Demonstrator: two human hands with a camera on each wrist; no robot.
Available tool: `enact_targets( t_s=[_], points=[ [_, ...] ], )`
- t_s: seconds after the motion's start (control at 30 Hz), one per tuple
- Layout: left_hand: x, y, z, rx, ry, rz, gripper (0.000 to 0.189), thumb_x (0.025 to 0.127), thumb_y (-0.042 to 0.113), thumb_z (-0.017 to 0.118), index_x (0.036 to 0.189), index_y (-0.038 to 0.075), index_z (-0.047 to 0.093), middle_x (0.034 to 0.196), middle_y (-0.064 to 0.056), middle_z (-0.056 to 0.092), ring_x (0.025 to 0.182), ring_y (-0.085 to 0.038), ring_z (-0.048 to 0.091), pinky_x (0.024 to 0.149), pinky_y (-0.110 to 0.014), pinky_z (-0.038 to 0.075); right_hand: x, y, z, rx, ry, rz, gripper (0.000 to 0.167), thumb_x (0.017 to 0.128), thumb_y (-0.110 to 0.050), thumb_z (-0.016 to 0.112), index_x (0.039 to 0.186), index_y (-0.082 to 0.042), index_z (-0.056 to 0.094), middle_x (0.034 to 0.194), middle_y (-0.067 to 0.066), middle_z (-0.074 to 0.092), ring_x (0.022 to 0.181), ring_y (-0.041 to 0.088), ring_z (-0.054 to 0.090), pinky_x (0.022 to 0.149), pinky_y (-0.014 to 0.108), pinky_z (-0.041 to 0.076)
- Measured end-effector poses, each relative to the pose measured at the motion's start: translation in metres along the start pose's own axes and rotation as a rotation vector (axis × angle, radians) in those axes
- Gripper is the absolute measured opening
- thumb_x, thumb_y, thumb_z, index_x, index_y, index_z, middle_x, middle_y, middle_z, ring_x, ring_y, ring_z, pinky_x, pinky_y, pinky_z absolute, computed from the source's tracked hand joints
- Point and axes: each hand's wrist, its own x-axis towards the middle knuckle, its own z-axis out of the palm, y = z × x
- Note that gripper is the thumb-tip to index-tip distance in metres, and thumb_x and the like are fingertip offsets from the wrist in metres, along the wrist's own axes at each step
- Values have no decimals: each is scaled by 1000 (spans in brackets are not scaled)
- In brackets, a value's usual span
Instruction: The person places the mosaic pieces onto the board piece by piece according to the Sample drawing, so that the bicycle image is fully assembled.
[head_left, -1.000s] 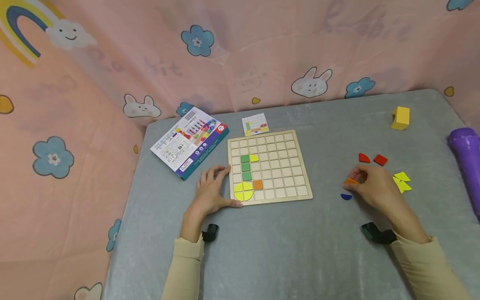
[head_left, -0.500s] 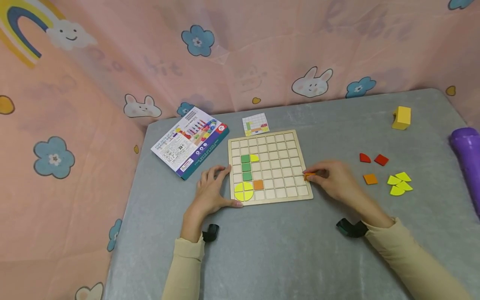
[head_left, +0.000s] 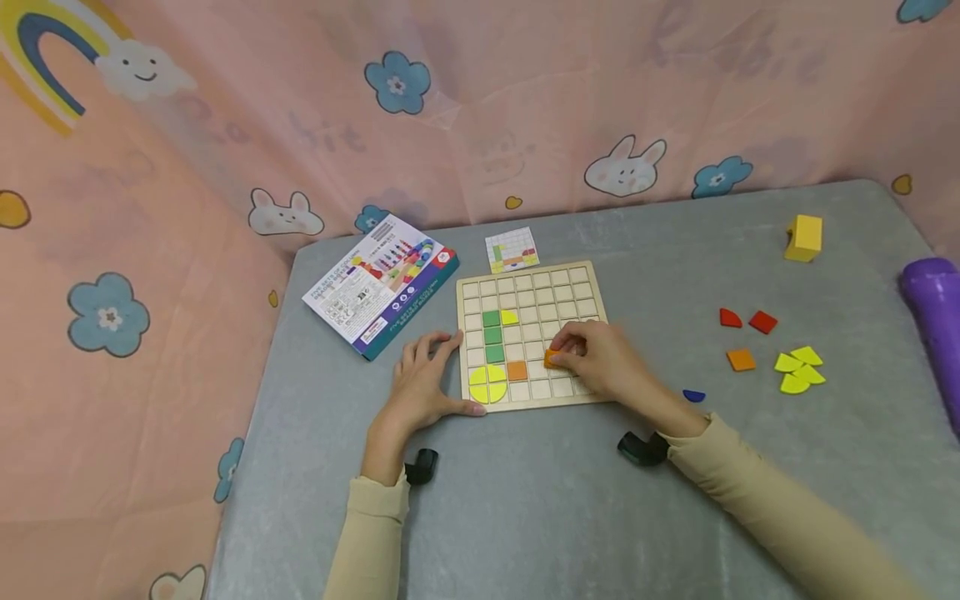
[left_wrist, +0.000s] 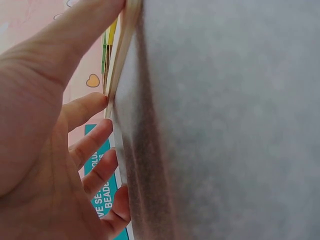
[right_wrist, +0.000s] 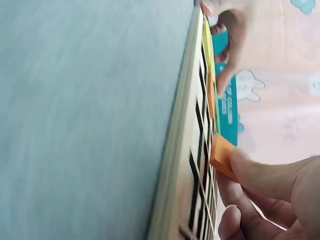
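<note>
My right hand [head_left: 603,354] pinches an orange tile [right_wrist: 223,156] between thumb and fingers, close over the gridded wooden board [head_left: 577,292]. Spread at the board's front left corner, my left hand [head_left: 418,385] touches the front edge with the thumb and the left edge with a fingertip. On the board are a column of green square tiles [head_left: 492,335], a yellow quarter-circle [head_left: 509,317], a disc of yellow quarter pieces [head_left: 487,383] and an orange square [head_left: 517,371], which lies left of the pinched tile.
Behind the board lies a pattern card [head_left: 512,249], with a printed box [head_left: 380,285] to its left. Several yellow pieces [head_left: 795,382], two red ones [head_left: 763,322], an orange square [head_left: 741,359] and a blue half-disc [head_left: 693,396] lie right. Farther out are a yellow block [head_left: 805,238] and a purple object [head_left: 933,325].
My right hand has picked up the orange tile from among the loose pieces and carried it left over the board. The left hand has stayed in place at the corner.
</note>
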Motion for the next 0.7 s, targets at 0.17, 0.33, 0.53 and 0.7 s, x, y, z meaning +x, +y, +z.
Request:
enact_targets(
  t_s=[0.17,0.33,0.53,0.7],
  points=[
    [0,0,1,3,2,2,120,70,49,99,167,22,35,169,-6,29,154,-36,21,120,-58,27,2,-6,13,13,-14,-1,7,92,-11,83,95,-6,79,84,5,73,76,15,61,71,29,47],
    [0,0,0,1,5,7,119,70,49,99,167,22,36,168,-6,30,153,-37,22,119,-58,27,4,-8,19,-6,-6,-31,5,93,-12,82,94,-7,80,80,4,66,81,18,54,72,32,43],
    [1,-1,1,3,-2,3,120,70,50,99,168,23,35,169,-5,29,153,-36,21,120,-58,26,6,-9,21,-54,3,-69,2,91,-10,83,90,-10,81,86,3,70,85,20,55,76,35,44],
    [0,-1,1,-1,2,2,120,70,49,99,167,23,35,168,-5,29,153,-36,21,120,-58,26,5,-9,22,-96,1,-88,5,89,-9,84,90,-10,79,90,5,68,89,24,57,80,39,45]
  ],
)
